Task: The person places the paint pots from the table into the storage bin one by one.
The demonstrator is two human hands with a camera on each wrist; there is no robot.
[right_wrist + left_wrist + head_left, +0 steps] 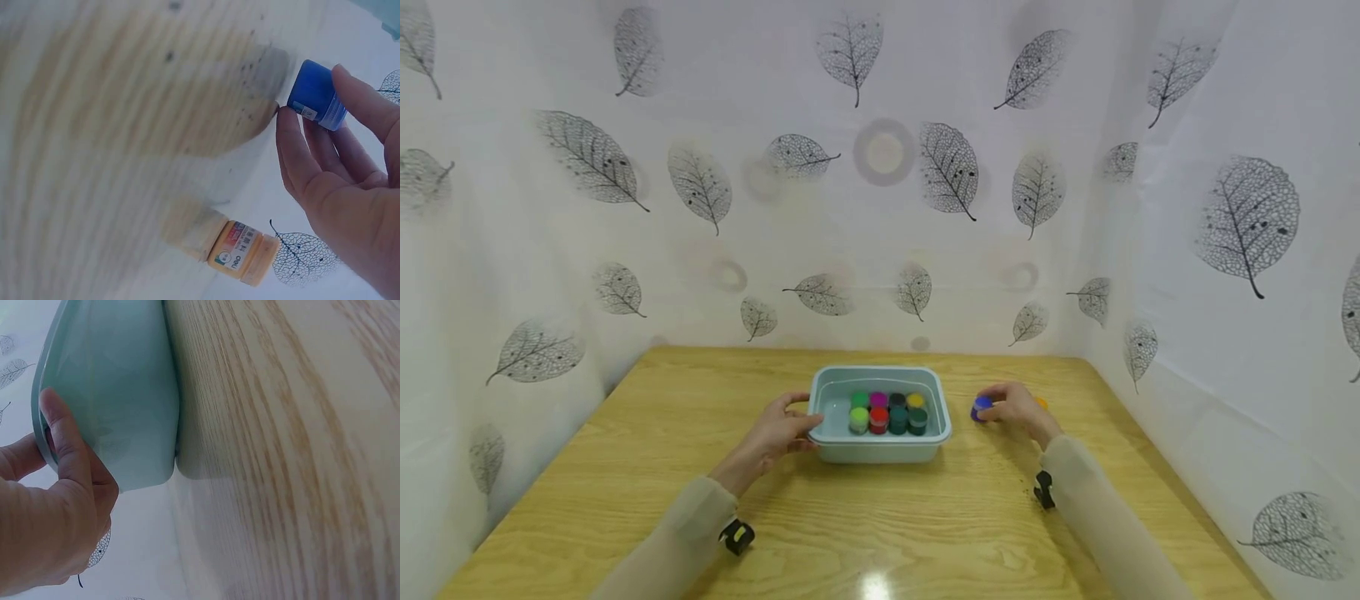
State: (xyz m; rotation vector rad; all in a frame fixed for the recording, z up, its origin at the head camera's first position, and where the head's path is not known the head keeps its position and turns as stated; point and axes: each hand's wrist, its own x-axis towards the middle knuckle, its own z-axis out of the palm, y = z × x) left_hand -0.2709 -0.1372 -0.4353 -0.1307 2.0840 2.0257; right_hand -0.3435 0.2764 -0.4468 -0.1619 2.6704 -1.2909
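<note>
A pale blue-green plastic tub (880, 452) stands on the table, with several small paint jars in two rows inside it, among them a red jar (878, 420) and a light green jar (859, 421). My left hand (780, 429) grips the tub's left rim, thumb on one side and fingers on the other in the left wrist view. To the right of the tub, my right hand (1013, 410) holds a blue paint jar (315, 94) between thumb and fingertips, close over the table. An orange-yellow paint jar (237, 249) with a printed label stands behind that hand, mostly hidden in the head view.
The wooden table (880, 517) meets a white cloth (880, 233) with a leaf print at its back and sides. Small dark specks (1028, 487) lie on the wood near my right wrist. A black strap piece (737, 536) sits at my left wrist.
</note>
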